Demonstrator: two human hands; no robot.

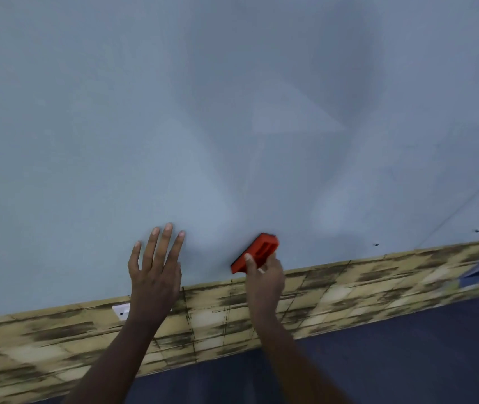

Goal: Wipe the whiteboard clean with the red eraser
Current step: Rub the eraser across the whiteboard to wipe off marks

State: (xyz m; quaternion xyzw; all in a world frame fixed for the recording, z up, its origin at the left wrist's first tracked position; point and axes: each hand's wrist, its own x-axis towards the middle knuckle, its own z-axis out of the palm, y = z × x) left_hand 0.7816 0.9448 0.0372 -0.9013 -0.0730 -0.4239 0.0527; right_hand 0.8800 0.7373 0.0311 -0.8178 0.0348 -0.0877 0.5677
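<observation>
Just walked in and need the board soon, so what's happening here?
A person is wiping the whiteboard. Their right hand grips the red eraser against the board near its bottom edge, while the left hand lies flat on the board, fingers straight. The surface shows hazy smears, no clear writing.

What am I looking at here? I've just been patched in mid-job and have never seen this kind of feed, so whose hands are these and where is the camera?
There is no machine. This is one picture from a wide-angle camera worn on a person's head, looking forward and down at their own hands. The big pale surface is the whiteboard; no writing shows on it in this picture. The right hand grips the red eraser against the board near its bottom edge. The left hand has straight, spread fingers laid toward the board and holds nothing. Below the board runs a yellow-brown patterned strip, then a dark blue surface.
</observation>
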